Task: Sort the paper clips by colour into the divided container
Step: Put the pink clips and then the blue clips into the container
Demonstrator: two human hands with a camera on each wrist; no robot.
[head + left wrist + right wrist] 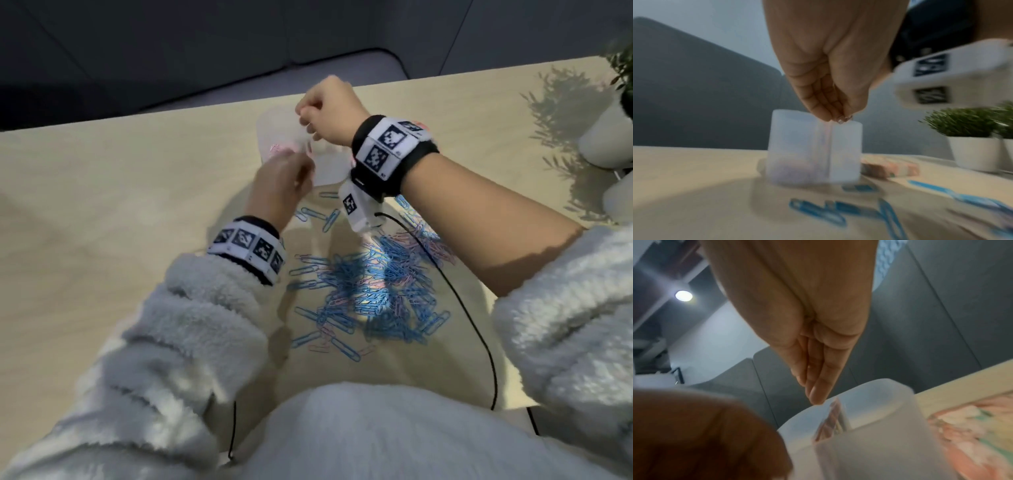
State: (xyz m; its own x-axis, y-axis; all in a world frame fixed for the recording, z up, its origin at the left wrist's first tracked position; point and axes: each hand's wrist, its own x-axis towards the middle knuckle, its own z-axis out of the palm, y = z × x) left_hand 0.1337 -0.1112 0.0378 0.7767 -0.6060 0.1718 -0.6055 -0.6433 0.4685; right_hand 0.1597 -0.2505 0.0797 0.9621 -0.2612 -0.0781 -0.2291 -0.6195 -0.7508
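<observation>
On the pale wooden table [102,205], going from left to right, the left hand [279,183] comes first. It hangs just above the left part of the translucent divided container [277,133]. In the left wrist view its fingers [824,104] are pressed together and point down to the rim, near the middle wall. The tips seem to pinch something small and pinkish, but the blur does not let me tell if it is a clip. The head view shows only the back of this hand, so the fingers are hidden there.

Next, the right hand [330,109] is over the far right part of the container. From above it looks like a loose fist. The right wrist view shows more: the fingers [818,386] are straight and close together, their tips just over the rim, and I see nothing between them.

Only the head view shows the pile of paper clips [373,284], mostly blue with some pink, lying on the table near the body, between the two forearms. Pink clips [279,149] lie inside the left compartment. The left wrist view shows a few blurred blue clips in front of the container.

Further right, the wrist views show a flat pinkish patterned box [890,168] just behind the container. A small plant in a white pot [974,152] stands at the right edge.
</observation>
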